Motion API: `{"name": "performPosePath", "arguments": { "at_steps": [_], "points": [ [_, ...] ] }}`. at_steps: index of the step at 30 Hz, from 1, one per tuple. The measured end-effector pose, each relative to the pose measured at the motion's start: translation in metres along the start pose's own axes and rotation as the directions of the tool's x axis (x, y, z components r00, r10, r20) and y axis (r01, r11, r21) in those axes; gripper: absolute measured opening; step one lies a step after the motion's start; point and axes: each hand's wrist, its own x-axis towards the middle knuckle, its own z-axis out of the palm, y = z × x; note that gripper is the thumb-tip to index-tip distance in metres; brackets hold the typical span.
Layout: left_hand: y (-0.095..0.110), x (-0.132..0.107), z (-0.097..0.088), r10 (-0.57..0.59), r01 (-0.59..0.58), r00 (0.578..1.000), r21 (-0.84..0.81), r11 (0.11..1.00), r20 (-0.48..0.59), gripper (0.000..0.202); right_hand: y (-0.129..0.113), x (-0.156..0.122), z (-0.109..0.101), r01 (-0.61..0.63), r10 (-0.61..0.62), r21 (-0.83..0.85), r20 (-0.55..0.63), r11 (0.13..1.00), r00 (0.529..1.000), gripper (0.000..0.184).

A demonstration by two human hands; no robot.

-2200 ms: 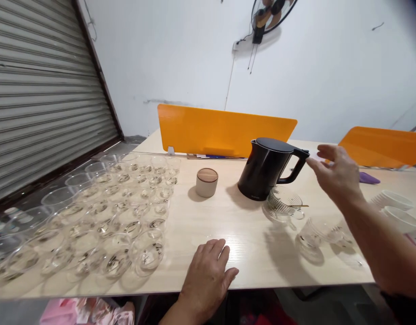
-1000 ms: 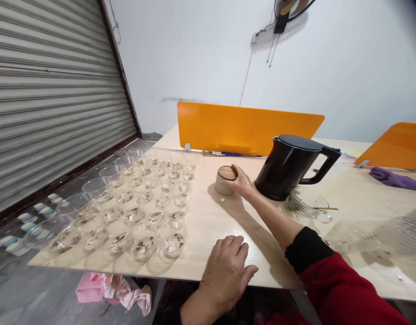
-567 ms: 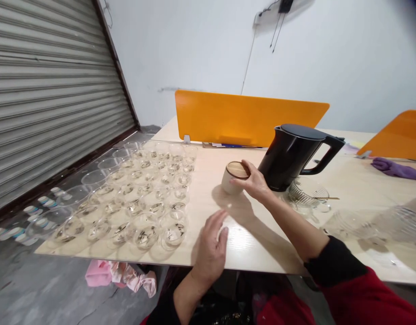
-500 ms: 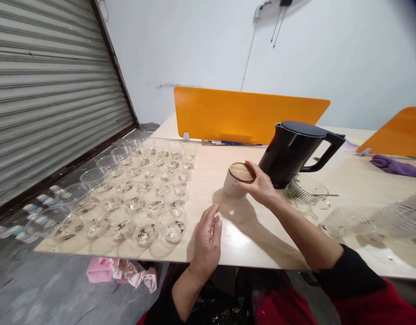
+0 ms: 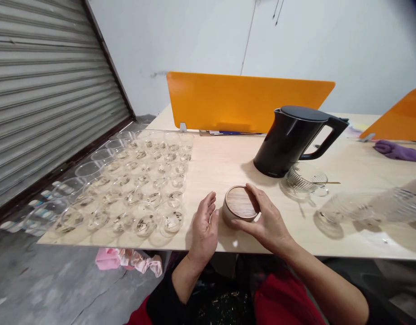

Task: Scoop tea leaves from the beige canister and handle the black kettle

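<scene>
A small beige jar with a round wooden lid (image 5: 239,204) stands near the front edge of the pale wooden table (image 5: 228,162). My right hand (image 5: 267,221) curls around the jar's right side and grips it. My left hand (image 5: 204,225) is just left of the jar, fingers spread and palm facing it, almost touching. A black electric kettle (image 5: 289,140) stands behind the jar to the right.
Many small clear glass cups (image 5: 136,185) with something dark inside fill the table's left part. Ribbed glass pitchers and a strainer (image 5: 304,180) lie right of the kettle. Orange dividers (image 5: 248,101) stand at the back. A purple cloth (image 5: 397,151) lies far right. Pink wrapping (image 5: 126,259) lies on the floor.
My right hand left the kettle's handle, took hold of the jar and drew it toward the front edge. My left hand lifted off the table and came up beside the jar.
</scene>
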Motion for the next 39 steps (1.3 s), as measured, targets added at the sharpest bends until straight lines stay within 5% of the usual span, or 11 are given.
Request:
{"name": "performPosePath", "arguments": {
  "at_steps": [5, 8, 11, 15, 17, 20, 24, 27, 39],
  "points": [
    [0.004, -0.002, -0.001, -0.031, 0.027, 0.998, 0.053, 0.998, 0.061, 0.043, -0.001, -0.009, 0.001, 0.041, -0.041, -0.006, 0.012, 0.999, 0.999, 0.101],
    [0.003, -0.004, -0.002, -0.049, 0.045, 0.997, 0.066, 0.997, 0.059, 0.045, -0.001, -0.02, -0.017, 0.043, -0.043, -0.004, -0.006, 0.999, 0.999, 0.104],
    [0.001, -0.005, -0.003, -0.063, 0.057, 0.996, 0.083, 0.995, 0.067, 0.045, 0.001, -0.037, -0.057, -0.009, -0.007, -0.075, -0.202, 0.997, 0.979, 0.08],
    [-0.001, -0.005, -0.002, -0.047, 0.039, 0.995, 0.084, 0.996, 0.087, 0.044, 0.027, -0.058, -0.124, -0.216, -0.011, -0.34, -0.557, 0.915, 0.831, 0.034],
    [-0.001, -0.005, -0.002, -0.039, 0.031, 0.995, 0.085, 0.996, 0.09, 0.044, 0.048, -0.063, -0.151, -0.29, -0.026, -0.453, -0.574, 0.843, 0.819, 0.027],
    [-0.001, -0.005, -0.002, -0.034, 0.026, 0.995, 0.088, 0.996, 0.094, 0.044, 0.077, -0.063, -0.174, -0.3, 0.039, -0.594, -0.411, 0.746, 0.911, 0.031],
    [-0.001, -0.004, -0.002, -0.029, 0.021, 0.995, 0.096, 0.995, 0.093, 0.046, 0.1, -0.06, -0.178, -0.284, 0.13, -0.771, -0.257, 0.57, 0.958, 0.038],
    [-0.001, -0.005, -0.002, -0.027, 0.017, 0.995, 0.102, 0.995, 0.094, 0.045, 0.107, -0.06, -0.175, -0.274, 0.13, -0.803, -0.242, 0.53, 0.961, 0.039],
    [0.001, -0.005, -0.003, -0.005, -0.008, 0.994, 0.117, 0.993, 0.111, 0.041, 0.111, -0.063, -0.173, -0.312, 0.069, -0.611, -0.387, 0.727, 0.919, 0.022]
  ]
}}
